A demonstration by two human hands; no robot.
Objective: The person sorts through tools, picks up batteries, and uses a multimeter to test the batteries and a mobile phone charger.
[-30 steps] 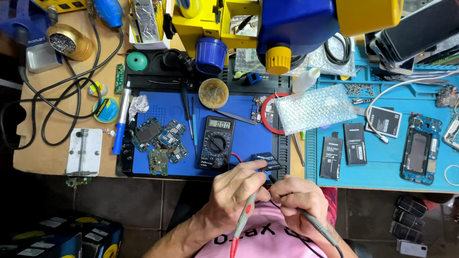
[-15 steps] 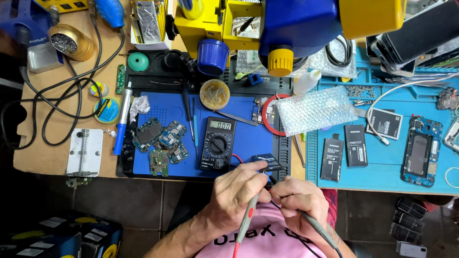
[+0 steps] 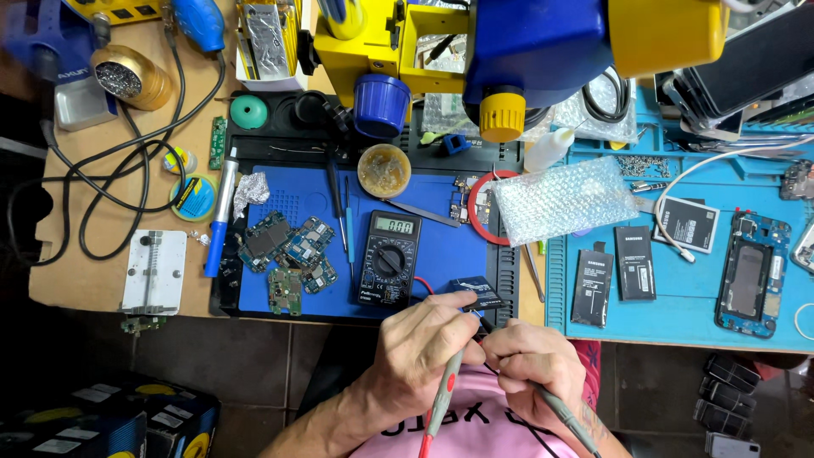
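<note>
At the far left we saw a brass wool holder (image 3: 133, 76) and coiled black cables (image 3: 110, 191) on the wooden bench, with a white metal fixture (image 3: 154, 271) nearer the edge. On the blue work mat (image 3: 441, 246) lay a cluster of small circuit boards (image 3: 284, 250), and just right of them a black multimeter (image 3: 388, 259) with its display lit.

At the near edge of the mat our left hand (image 3: 424, 356) had its fingers closed around the red probe (image 3: 443, 399), its tip hidden behind the fingers. Touching it, our right hand (image 3: 532, 365) gripped the black probe (image 3: 555, 407), tip toward the small dark battery (image 3: 480, 293) resting on the mat's near right corner — just beyond both hands.

We judged this the measuring step, both tips being set on the battery's contacts. The next move seemed to call for steady tips and a look at the meter.

Farther right lay a bubble-wrap bag (image 3: 564, 199), two more flat batteries (image 3: 615, 271) and an opened phone frame (image 3: 750, 276) on the light-blue mat (image 3: 678, 326).
</note>
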